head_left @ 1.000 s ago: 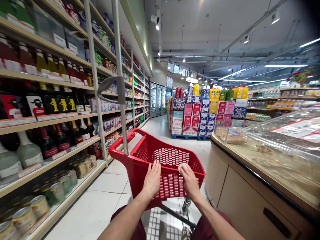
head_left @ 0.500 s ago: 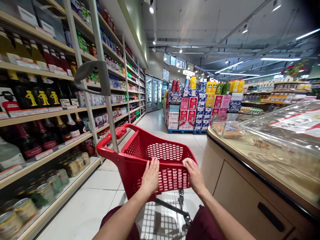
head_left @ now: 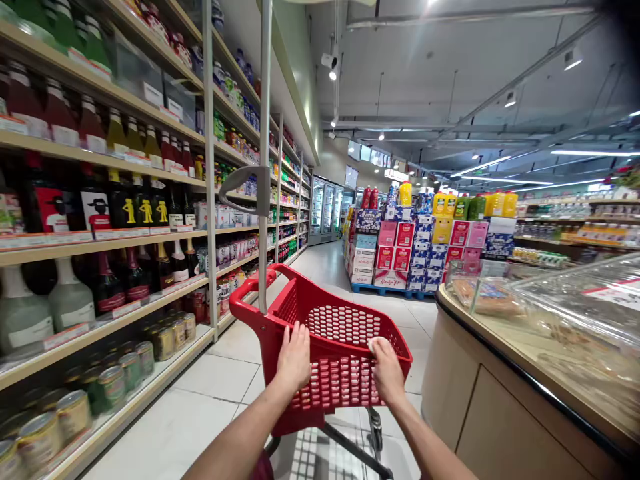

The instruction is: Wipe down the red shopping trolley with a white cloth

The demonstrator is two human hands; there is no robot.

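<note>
Resting left hand point(head_left: 294, 360): it is laid at the near rim of the red cart point(head_left: 340, 350), fingers straight, the grip wide.
Right hand point(head_left: 389, 370): it is curled at the same rim, nearer the cart's front; a small white wad point(head_left: 373, 344) is held narrowly in its fingers.
Cart position: it is placed between the drinks shelves point(head_left: 100, 230) and the counter point(head_left: 500, 400), on pale tiles point(head_left: 210, 380).
Metal pole point(head_left: 265, 100): it is set upright by the cart's handle, fitted with a gray loop point(head_left: 263, 193).
Boxes ahead point(head_left: 395, 247): they are stacked on a blue pallet point(head_left: 385, 291).
</note>
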